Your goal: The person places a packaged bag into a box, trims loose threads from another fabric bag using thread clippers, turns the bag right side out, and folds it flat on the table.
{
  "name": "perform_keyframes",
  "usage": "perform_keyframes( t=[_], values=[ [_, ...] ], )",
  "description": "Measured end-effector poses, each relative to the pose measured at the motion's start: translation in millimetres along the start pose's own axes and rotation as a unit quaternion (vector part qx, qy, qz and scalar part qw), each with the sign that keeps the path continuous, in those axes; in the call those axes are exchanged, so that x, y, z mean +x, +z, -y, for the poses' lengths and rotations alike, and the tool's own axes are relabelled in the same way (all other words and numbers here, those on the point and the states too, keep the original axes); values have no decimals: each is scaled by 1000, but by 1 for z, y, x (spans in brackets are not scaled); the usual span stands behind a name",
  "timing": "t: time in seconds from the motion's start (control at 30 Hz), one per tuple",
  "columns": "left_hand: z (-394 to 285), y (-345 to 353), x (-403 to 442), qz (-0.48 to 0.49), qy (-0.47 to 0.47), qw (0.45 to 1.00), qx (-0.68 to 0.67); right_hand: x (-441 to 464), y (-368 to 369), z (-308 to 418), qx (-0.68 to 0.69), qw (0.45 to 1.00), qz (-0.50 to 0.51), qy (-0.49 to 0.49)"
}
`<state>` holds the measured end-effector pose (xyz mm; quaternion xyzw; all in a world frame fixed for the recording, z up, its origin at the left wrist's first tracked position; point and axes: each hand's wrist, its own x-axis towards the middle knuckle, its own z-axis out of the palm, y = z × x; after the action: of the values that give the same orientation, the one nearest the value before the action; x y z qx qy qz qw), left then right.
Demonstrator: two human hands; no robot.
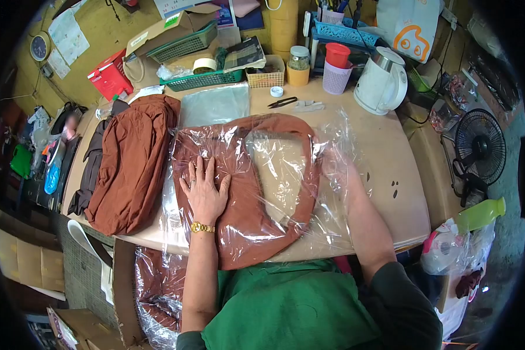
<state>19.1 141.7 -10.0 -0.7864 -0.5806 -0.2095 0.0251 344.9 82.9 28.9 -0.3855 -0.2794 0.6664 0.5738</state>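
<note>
Left hand: The left hand (204,195) lies palm down, fingers spread and thumb held out to the side; open, pressed flat on the film over the bag body, with no grip closed on anything.
Right hand: The right hand (337,168) is at the right end of the clear plastic wrap (283,175), seen through shiny film just beside the strap; how far the fingers are closed, and whether they pinch the film, cannot be told.
Brown bag: The brown bag (230,201) lies flat on the table (385,157) at its near edge, body under the left hand, wide strap (311,181) looped out toward the right hand; film covers it.
Wrist: A gold watch (202,227) sits on the left wrist.
Left of bag: A stack of brown fabric (131,166) lies beside the wrapped bag, with dark fabric (92,157) at its far side.
Behind bag: Folded clear sheets (214,105) lie flat; black snips (283,102) rest near a white roll (276,91).
Far right of table: A white kettle (380,81) stands upright near a lilac cup (336,79).
</note>
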Motion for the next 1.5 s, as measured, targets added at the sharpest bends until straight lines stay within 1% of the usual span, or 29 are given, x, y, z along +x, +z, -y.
perform_keyframes(
  t=[0.03, 0.07, 0.1, 0.13, 0.2, 0.23, 0.3, 0.4, 0.5, 0.57, 0.6, 0.67, 0.7, 0.73, 0.77, 0.83, 0.9, 0.93, 1.0, 1.03, 1.1, 1.13, 1.17, 1.2, 1.23, 1.3, 1.37, 1.43, 1.5],
  values=[
    [0, -1, 0, 2, -1, 1000, -1, 0, 3, 3, 64, 991, 120, 13],
    [0, -2, 0, 4, -2, 1000, -2, -4, 7, 7, 54, 986, 150, 37],
    [0, -2, 0, 4, -3, 1000, -2, -2, 3, 0, 54, 987, 150, 37],
    [0, -2, 0, 4, -2, 1000, -3, 0, 0, -8, -7, 999, 37, 3],
    [0, -1, 0, 4, -2, 1000, -5, -5, -4, -4, -67, 994, -78, -30],
    [1, 2, 0, -5, 1, 1000, 0, -19, 10, 19, -80, 996, 24, -35],
    [3, 3, -2, -11, 4, 1000, 6, -21, 6, 32, -90, 987, 124, -38],
    [3, 3, -1, -16, 4, 1000, 5, -1, -25, 26, -115, 983, 95, -108],
    [3, 3, -1, -15, 5, 1000, 11, 8, -33, 16, -116, 988, 50, -85],
    [2, 2, -1, -15, 5, 1000, 13, 16, -12, 1, -4, 988, 63, -141],
    [2, 2, 0, -14, 6, 1000, 14, 17, -14, 5, -3, 988, 62, -141],
    [2, 3, -1, -17, 4, 1000, 12, 19, -22, 18, 110, 982, 48, -145],
    [3, 4, -2, -17, 5, 1000, 12, 11, -27, 22, 110, 982, 47, -146],
    [3, 5, -2, -20, 7, 1000, 13, 3, -32, 27, -28, 994, -10, -106],
    [3, 4, -2, -24, 9, 1000, 14, -7, -37, 33, -165, 982, -67, -64],
    [1, -1, -1, -17, 6, 1000, 15, -48, -35, 40, -112, 993, -35, 14],
    [0, -1, -2, -8, 3, 1000, 13, -90, -40, 41, -308, 950, -46, 15],
    [1, 0, -2, -8, 1, 1000, 11, -95, -62, 45, -309, 950, -49, 14],
    [-3, -5, -1, 12, -3, 1000, 9, -101, -109, 42, -383, 912, -144, 38],
    [-4, -3, -3, 14, 1, 1000, 6, -100, -113, 43, -382, 911, -150, 39],
    [-7, 0, -1, 13, 4, 1000, 15, -94, -118, 52, -436, 882, -165, 61],
    [-6, 0, -1, 13, 4, 1000, 16, -90, -102, 51, -436, 882, -169, 58],
    [-6, 0, -1, 12, 8, 1000, 16, -83, -75, 47, -320, 939, -124, 33],
    [-6, 0, -2, 13, 9, 1000, 14, -79, -62, 46, -198, 977, -77, 7],
    [-5, -1, -2, 14, 9, 1000, 13, -67, -76, 40, -197, 977, -79, 4],
    [-5, -2, -3, 10, 13, 1000, 15, -23, -119, 20, -52, 994, -1, -94],
    [-4, -3, -4, 14, -7, 1000, 14, -11, -144, 28, -34, 995, -20, -92],
    [-5, -4, -4, 10, -9, 1000, 16, -7, -146, 36, -17, 995, -37, -88],
    [-5, -5, -4, 14, -11, 1000, 16, -3, -146, 37, 72, 992, -42, -93]
  ],
)
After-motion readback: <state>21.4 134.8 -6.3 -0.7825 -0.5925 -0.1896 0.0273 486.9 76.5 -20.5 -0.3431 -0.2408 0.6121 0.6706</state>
